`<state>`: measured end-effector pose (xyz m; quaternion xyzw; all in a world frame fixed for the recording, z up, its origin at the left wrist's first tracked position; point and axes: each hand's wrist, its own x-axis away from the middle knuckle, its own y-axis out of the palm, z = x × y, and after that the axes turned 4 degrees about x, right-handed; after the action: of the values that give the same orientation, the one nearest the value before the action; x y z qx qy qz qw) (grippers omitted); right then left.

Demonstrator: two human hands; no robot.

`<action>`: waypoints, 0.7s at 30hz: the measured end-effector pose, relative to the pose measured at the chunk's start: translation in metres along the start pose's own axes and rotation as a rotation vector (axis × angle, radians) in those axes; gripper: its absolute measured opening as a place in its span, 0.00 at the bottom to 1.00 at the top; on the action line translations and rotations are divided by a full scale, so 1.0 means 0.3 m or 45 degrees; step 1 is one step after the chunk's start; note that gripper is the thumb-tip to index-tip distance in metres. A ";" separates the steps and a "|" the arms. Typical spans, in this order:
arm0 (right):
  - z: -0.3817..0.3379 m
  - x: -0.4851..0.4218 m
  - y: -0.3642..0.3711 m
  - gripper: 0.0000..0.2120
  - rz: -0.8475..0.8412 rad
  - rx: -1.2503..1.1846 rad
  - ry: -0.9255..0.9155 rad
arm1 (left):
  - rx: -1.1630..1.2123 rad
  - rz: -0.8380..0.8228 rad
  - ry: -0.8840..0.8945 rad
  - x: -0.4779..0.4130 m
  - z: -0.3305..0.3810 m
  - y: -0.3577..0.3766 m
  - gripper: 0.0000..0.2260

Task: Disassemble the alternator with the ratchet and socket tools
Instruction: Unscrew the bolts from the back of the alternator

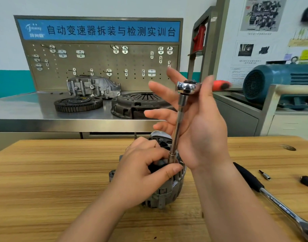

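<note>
Right fingers point(158, 90): spreading wide and straight, gripping nothing.
Right hand point(200, 130): touching the ratchet point(187, 86) near the thumb.
Left hand point(141, 173): curling round the alternator point(167, 194), holding it.
Extension bar point(178, 119): running from ratchet down into alternator.
Alternator: sitting on the wooden table point(53, 180).

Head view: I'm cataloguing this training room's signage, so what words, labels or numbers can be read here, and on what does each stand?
"自动变速器拆装与检测实训台": dark characters on the blue banner atop the grey pegboard.
White logo and characters at the banner's left end: too blurred to read.
White wall posters and yellow notes: text too small and blurred.
No readable marking on the grey metal alternator or the chrome ratchet.
</note>
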<state>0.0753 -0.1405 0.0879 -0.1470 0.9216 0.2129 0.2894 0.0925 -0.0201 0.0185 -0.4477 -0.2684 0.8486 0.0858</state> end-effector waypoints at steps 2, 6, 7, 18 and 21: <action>0.002 0.000 0.003 0.26 0.002 0.013 0.004 | 0.011 -0.021 0.006 0.000 -0.002 -0.004 0.12; 0.009 0.006 0.020 0.13 0.036 0.067 -0.228 | 0.036 -0.001 -0.042 -0.004 -0.002 -0.003 0.15; 0.006 0.006 0.021 0.13 0.036 0.092 -0.276 | 0.021 0.015 -0.045 -0.005 -0.001 0.000 0.15; 0.014 0.003 0.004 0.23 0.025 -0.038 -0.056 | 0.060 -0.013 -0.025 -0.001 -0.004 -0.006 0.11; 0.015 0.007 0.016 0.16 0.074 0.056 -0.250 | 0.071 -0.002 -0.066 -0.003 -0.004 -0.004 0.12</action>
<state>0.0738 -0.1345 0.0848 -0.0922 0.8971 0.2143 0.3752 0.0938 -0.0190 0.0192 -0.4227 -0.2472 0.8670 0.0921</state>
